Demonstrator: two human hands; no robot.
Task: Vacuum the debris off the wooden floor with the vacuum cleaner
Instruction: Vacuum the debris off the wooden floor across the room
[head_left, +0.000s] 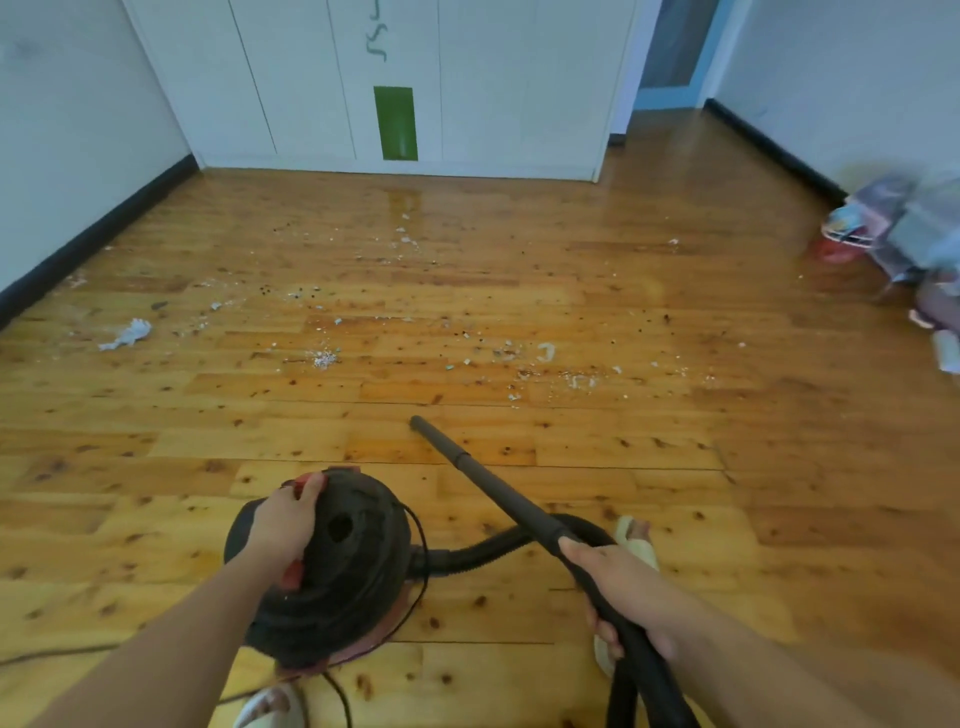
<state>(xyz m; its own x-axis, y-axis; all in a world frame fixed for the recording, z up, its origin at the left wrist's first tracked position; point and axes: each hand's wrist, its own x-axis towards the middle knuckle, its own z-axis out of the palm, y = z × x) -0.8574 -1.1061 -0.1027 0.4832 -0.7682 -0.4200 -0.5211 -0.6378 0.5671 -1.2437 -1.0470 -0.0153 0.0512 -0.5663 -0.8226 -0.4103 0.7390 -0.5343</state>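
The vacuum cleaner (353, 571), a black domed canister, stands on the wooden floor (727, 467) at the person's feet. The left hand (283, 525) rests on its top, fingers laid loosely over the dome and reaching a red part. The right hand (618, 587), to the right of the vacuum cleaner, is wrapped round the black wand (483, 480) where it meets the ribbed hose (483, 551). The wand slants forward, its tip low beyond the vacuum cleaner. Further beyond lies the debris (324, 358), white crumbs and dark specks, with a crumpled paper (130, 335) far left.
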